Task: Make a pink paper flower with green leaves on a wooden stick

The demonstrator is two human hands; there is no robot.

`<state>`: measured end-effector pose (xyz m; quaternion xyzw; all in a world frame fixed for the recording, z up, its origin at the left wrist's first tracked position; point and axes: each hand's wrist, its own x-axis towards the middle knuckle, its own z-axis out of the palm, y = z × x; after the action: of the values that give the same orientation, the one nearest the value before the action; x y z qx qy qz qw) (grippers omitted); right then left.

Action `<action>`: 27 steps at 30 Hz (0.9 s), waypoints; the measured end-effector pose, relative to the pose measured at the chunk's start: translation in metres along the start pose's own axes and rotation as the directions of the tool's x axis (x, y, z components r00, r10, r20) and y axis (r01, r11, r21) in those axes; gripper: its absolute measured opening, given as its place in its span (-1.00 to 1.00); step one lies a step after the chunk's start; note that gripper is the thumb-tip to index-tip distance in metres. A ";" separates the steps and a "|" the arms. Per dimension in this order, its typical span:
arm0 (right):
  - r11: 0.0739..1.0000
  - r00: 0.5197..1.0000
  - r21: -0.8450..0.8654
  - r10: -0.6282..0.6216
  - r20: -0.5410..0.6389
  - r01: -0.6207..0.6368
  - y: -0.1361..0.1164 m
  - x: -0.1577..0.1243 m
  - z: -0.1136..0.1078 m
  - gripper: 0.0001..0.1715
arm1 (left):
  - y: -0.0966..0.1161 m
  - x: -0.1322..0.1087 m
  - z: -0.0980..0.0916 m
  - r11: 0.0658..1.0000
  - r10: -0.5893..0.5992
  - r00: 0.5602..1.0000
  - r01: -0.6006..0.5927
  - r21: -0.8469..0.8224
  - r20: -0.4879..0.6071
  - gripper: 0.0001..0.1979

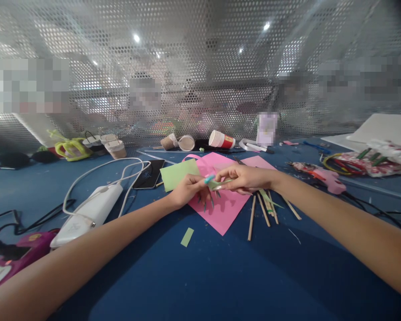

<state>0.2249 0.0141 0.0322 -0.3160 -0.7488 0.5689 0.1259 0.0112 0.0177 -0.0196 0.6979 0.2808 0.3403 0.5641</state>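
My left hand (pixel 187 189) and my right hand (pixel 243 178) meet above a pink paper sheet (pixel 223 209) on the blue table. Both pinch a small strip of green paper (pixel 218 183) between their fingertips. A larger green paper sheet (pixel 178 174) lies just behind my left hand, partly on the pink one. Several thin wooden sticks (pixel 263 211) and a green paper strip lie under and in front of my right wrist. A small green paper offcut (pixel 187 237) lies on the table nearer to me.
A white power bank (pixel 90 214) with white cables and a dark phone (pixel 149 174) lie to the left. A pink glue gun (pixel 322 176) lies at the right. Paper cups (pixel 220 139) lie toppled at the back by the perforated metal screen. A pink item sits at the near left edge.
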 end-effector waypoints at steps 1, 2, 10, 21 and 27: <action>1.000 1.000 0.013 0.002 -0.003 -0.002 0.000 0.000 0.000 -0.73 | -0.001 0.000 0.000 0.999 0.011 1.000 -0.011 -0.033 -0.017 -0.44; 1.000 1.000 0.022 0.002 -0.007 -0.002 0.001 0.000 -0.001 -0.72 | -0.003 0.000 -0.001 0.998 0.020 0.999 -0.022 -0.065 -0.028 -0.40; 1.000 1.000 -0.024 -0.005 -0.010 0.005 0.006 0.002 -0.001 -0.66 | 0.005 -0.003 0.004 0.999 0.043 0.999 -0.042 0.022 -0.025 -0.50; 0.990 0.998 -0.136 -0.048 -0.029 0.043 0.003 0.001 0.001 -0.56 | 0.008 -0.005 0.009 0.991 0.050 0.999 -0.050 0.121 0.008 -0.58; 0.991 0.998 -0.118 -0.068 -0.013 0.066 0.005 0.002 -0.002 -0.58 | 0.009 -0.005 0.008 0.980 0.073 0.997 -0.074 0.187 0.013 -0.57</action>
<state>0.2262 0.0173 0.0278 -0.3025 -0.7901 0.5165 0.1324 0.0144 0.0069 -0.0130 0.7587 0.2840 0.3310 0.4839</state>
